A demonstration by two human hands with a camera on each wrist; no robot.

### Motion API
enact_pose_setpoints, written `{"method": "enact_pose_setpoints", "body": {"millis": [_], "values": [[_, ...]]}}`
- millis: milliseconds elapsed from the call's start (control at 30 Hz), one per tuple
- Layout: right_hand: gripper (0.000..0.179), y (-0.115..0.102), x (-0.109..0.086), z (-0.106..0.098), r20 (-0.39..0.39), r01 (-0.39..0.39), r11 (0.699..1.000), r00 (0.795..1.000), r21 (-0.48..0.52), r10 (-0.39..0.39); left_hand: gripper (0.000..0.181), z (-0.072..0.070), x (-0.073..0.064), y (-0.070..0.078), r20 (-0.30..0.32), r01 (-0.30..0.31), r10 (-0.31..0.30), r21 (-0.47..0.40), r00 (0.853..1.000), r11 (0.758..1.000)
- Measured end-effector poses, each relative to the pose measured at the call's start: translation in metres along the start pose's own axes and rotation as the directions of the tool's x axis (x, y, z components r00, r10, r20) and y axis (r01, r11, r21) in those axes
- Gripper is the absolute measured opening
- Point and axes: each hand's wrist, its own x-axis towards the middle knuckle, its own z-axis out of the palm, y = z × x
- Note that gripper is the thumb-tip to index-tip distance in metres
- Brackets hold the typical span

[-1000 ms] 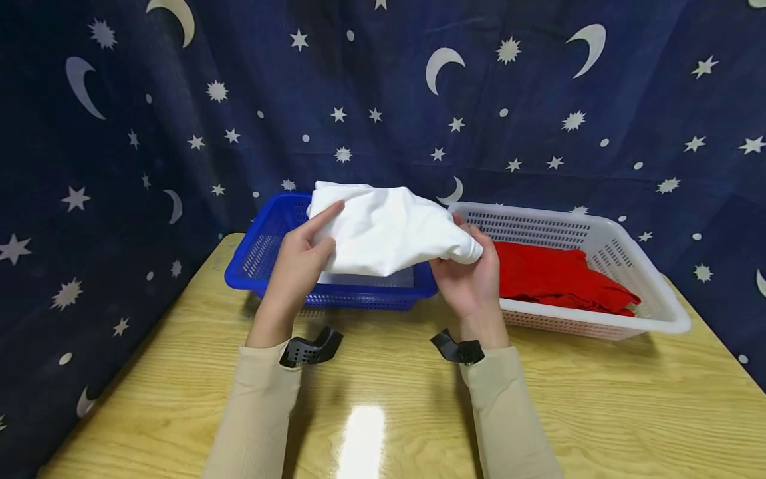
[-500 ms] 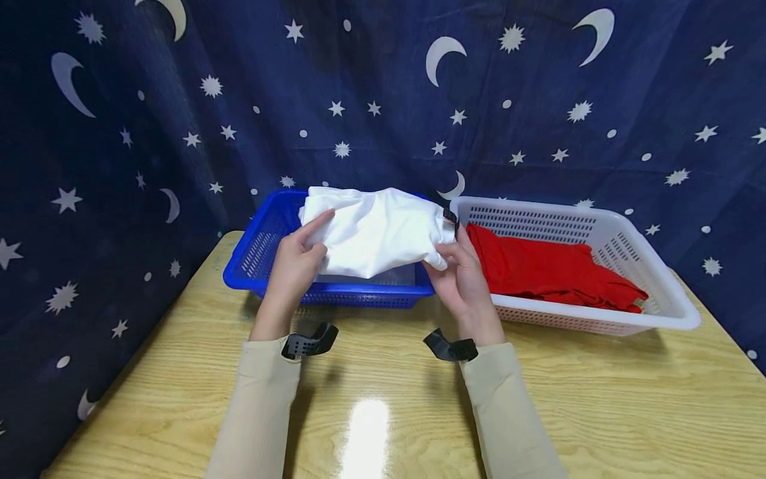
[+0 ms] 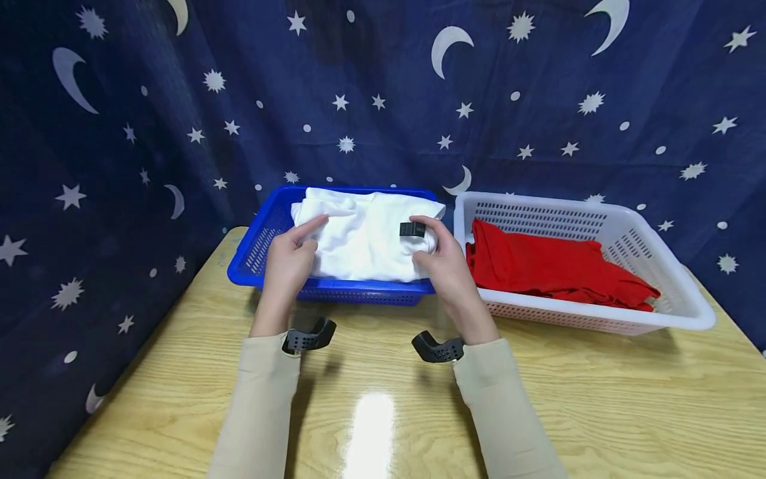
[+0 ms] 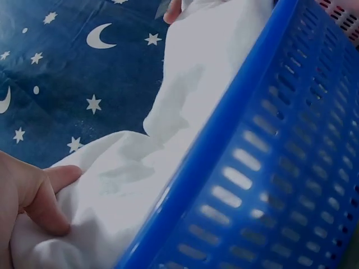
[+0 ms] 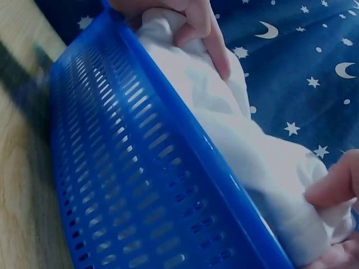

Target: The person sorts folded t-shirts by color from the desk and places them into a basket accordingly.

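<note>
A folded white garment lies in the blue plastic basket, its edges reaching close to the rim. My left hand grips the garment's left end, thumb and index finger on top of the cloth. At the right end my right hand holds the cloth, with a small black label near its index fingertip. In the left wrist view the left thumb and index finger press into the white cloth behind the basket's rim. Fingers beneath the cloth are partly hidden.
To the right stands a white perforated basket with a folded red garment inside. Both baskets rest on a wooden table. A dark blue curtain with moons and stars hangs behind and at the left.
The white garment has come down into the blue basket. My right hand has moved left with its end, and the black label has turned to face up. My left hand has shifted slightly.
</note>
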Motion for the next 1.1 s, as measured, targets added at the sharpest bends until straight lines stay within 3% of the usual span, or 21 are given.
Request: {"method": "enact_pose_setpoints", "body": {"millis": [233,400,533,700,900,967,1100], "values": [[0.048,-0.003,-0.004,-0.002,0.057,-0.012,0.998,0.998,-0.057,0.015,0.037,-0.003,0.002,0.0,-0.028,0.067,-0.068,-0.013,0.997,0.998],[0.047,-0.003,-0.006,0.001,0.077,0.014,0.971,0.997,-0.238,0.004,0.034,-0.005,0.003,-0.002,-0.054,0.045,-0.045,0.003,0.998,0.999],[0.048,-0.002,-0.006,0.007,0.103,0.078,0.91,0.994,-0.407,-0.04,0.03,-0.007,0.003,-0.006,-0.05,0.012,-0.009,0.055,0.999,0.998],[0.049,-0.001,-0.008,0.014,0.141,0.13,0.829,0.988,-0.543,-0.062,0.031,-0.009,0.001,-0.009,0.016,-0.033,0.03,0.195,0.999,0.98],[0.043,-0.002,-0.01,0.021,0.192,0.215,0.707,0.975,-0.674,-0.113,0.039,-0.01,-0.001,-0.009,0.115,-0.131,0.094,0.385,0.989,0.914],[0.04,-0.001,-0.01,0.023,0.2,0.231,0.667,0.972,-0.708,-0.123,0.039,-0.01,-0.002,-0.009,0.119,-0.143,0.102,0.425,0.988,0.894],[0.033,0.001,-0.012,0.025,0.18,0.231,0.622,0.973,-0.749,-0.145,0.038,-0.008,-0.004,-0.011,0.087,-0.136,0.107,0.498,0.991,0.857]]}}
